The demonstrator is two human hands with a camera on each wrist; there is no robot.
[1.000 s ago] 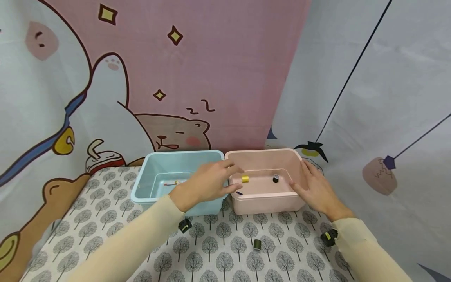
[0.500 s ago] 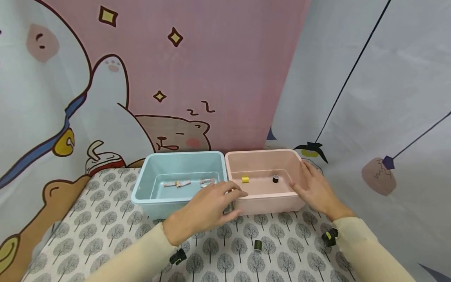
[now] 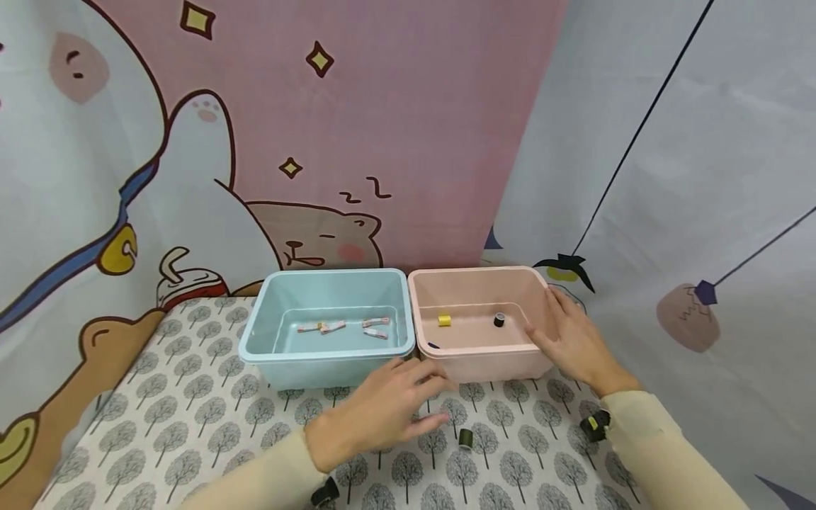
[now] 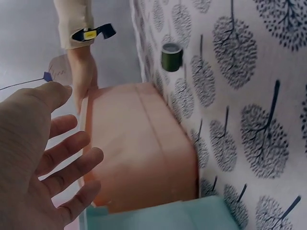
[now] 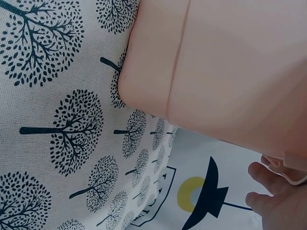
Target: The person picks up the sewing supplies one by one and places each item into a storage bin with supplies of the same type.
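Note:
My left hand (image 3: 389, 405) is held over the cloth in front of the bins, fingers loosely extended and nothing in them. Just right of its fingertips stands a dark green thread spool (image 3: 466, 439), also seen upright in the left wrist view (image 4: 171, 60). My right hand (image 3: 576, 347) holds the right end of the pink bin (image 3: 484, 365), thumb at the rim and fingers along the outer side. Inside that bin lie a yellow spool (image 3: 444, 321), a black spool (image 3: 499, 320) and a dark blue piece (image 3: 433, 346) partly hidden by the front wall.
A light blue bin (image 3: 319, 372) stands against the pink bin's left side, with several small whitish strips (image 3: 333, 327) on its floor. Tree-print cloth (image 3: 159, 425) covers the table. Printed curtains (image 3: 433, 142) hang close behind the bins.
My left hand has drawn back from over the bins' adjoining rims, down toward the near cloth, uncovering the strips in the blue bin. My right hand has stayed at the pink bin.

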